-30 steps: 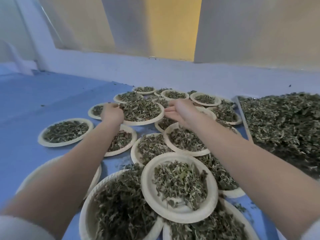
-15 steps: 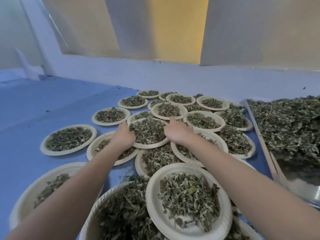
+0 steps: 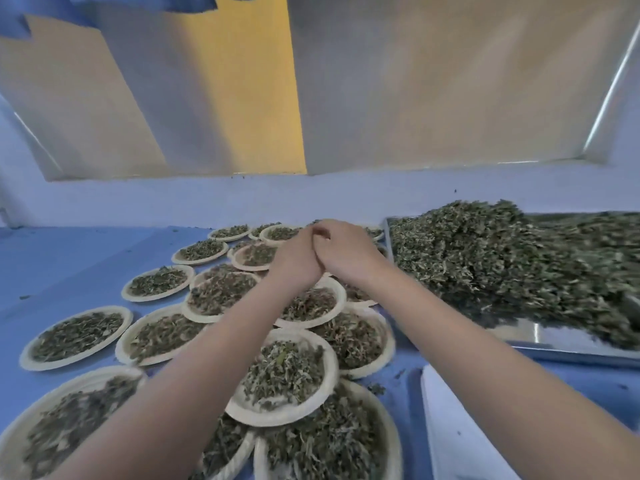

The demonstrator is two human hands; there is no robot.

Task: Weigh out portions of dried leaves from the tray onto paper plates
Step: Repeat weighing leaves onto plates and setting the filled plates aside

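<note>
Head view. Both hands have left the filled plate they were setting down half a second ago and now meet above the far plates: the left hand (image 3: 298,259) and the right hand (image 3: 346,252) press together, touching at the knuckles. The fingers of both are curled, but their undersides are hidden, so it cannot be told whether they grasp leaves or nothing.

Judgement: that plate is placed, and the next portion is not yet begun.

The paper plates (image 3: 282,375), each carrying a mound of dried leaves, lie crowded and overlapping on the blue bench (image 3: 69,258), from the near edge out to the wall. The tray (image 3: 568,344), a shiny metal one, sits just beside them on the right. Its long axis runs left to right across the view, its near rim slanting down toward the right. The heap of dried leaves (image 3: 502,258) fills the tray's far part; a bare strip shows along the near rim. A white slab (image 3: 457,427) lies near the tray's front; a scale, possibly, though no display shows.
</note>
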